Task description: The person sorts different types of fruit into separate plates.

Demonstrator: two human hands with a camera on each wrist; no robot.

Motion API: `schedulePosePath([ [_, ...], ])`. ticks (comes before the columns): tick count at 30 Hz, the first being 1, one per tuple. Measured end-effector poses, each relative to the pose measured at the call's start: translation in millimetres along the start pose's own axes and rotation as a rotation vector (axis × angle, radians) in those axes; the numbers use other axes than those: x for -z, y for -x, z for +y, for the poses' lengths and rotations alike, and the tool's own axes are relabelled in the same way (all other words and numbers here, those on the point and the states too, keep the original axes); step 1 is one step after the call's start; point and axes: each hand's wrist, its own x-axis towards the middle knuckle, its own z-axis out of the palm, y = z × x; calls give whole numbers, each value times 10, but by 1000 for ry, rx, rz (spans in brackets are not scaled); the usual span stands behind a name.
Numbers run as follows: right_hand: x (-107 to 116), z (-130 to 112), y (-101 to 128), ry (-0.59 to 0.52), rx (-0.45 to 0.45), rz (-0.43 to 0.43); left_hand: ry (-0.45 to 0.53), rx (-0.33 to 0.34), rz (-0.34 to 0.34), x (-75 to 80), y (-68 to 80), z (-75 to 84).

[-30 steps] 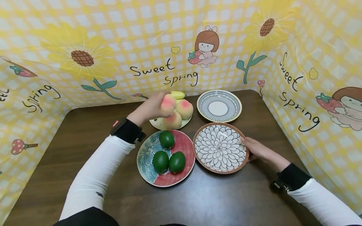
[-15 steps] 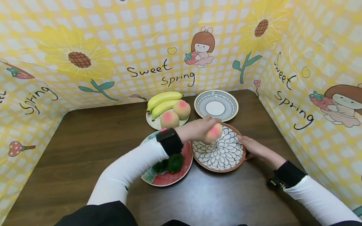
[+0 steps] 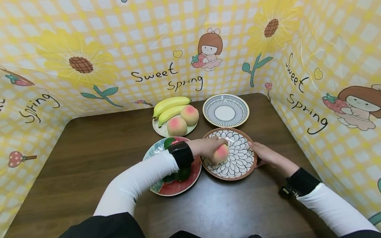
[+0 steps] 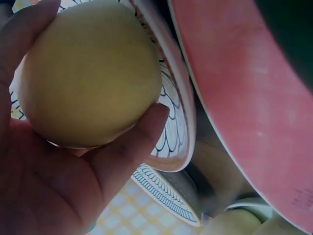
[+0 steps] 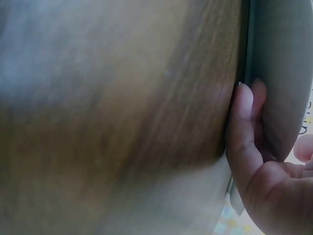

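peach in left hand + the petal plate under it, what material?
Peach: likely foam or plastic replica; matte, even skin, painted-looking pink blush. Petal plate: looks like glazed ceramic; glossy, printed petals, brown rim. Neither is certain from looks alone.

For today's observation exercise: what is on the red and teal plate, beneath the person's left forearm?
On the red and teal plate, dark green fruit peeks out beside the left forearm, one more by the wristband. The sleeve covers the rest, so their number cannot be counted.
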Motion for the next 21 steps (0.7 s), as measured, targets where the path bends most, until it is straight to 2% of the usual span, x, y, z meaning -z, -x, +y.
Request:
schedulePosePath([
  [8,-22,-28,-6,3,-21,-9,30,69,-31,31,2,-19],
  [17,-14,-40,-7,1,-28,-13,29,71,-48,51,16,-13],
  [21,-17,-38,-10,4,-34,-10,63,36,-33,161,60,-38],
])
